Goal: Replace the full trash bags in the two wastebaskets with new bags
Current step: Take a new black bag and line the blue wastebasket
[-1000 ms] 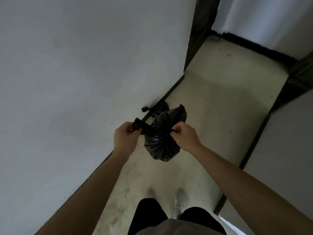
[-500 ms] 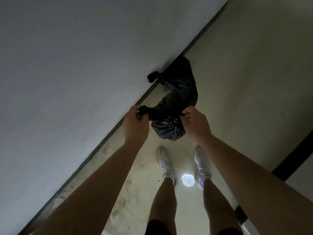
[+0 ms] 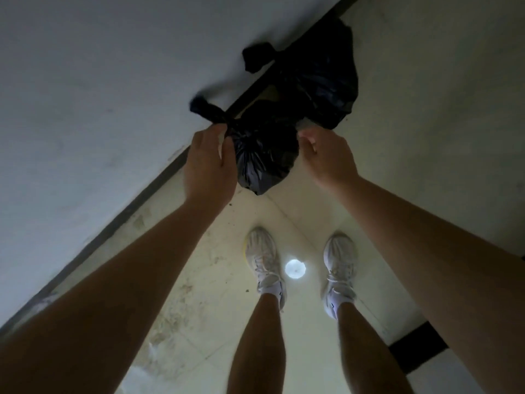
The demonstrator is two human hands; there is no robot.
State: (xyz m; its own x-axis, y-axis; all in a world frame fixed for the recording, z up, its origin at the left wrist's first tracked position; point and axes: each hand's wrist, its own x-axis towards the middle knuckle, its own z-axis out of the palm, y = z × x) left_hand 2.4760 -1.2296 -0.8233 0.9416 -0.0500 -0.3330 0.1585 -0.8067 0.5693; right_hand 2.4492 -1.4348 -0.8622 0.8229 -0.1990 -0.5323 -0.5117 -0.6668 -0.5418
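Head camera showed me the small black trash bag [image 3: 264,157] hanging between both hands, just on the floor side of the dark baseboard [image 3: 136,206]. My left hand [image 3: 210,166] had its fingers wrapped round the bag's twisted neck. The loose tail [image 3: 204,109] stuck out past the fist and crossed the baseboard toward the wall [image 3: 99,81]. My right hand [image 3: 326,157] sat with curled fingers at the bag's opposite edge, and I could not tell whether it pinched plastic or only touched it. The bag's body hung below and between the two hands.

Its mouth was gathered shut, so the contents were hidden. It bulged round, creased and faintly glossy. A larger black bag [image 3: 321,81] lay against the baseboard farther along, also closed, with its knotted end [image 3: 255,59] lying over the baseboard. Two white sneakers [image 3: 261,260] stood well apart from the baseboard, with a bright round reflection [image 3: 295,269] between them.
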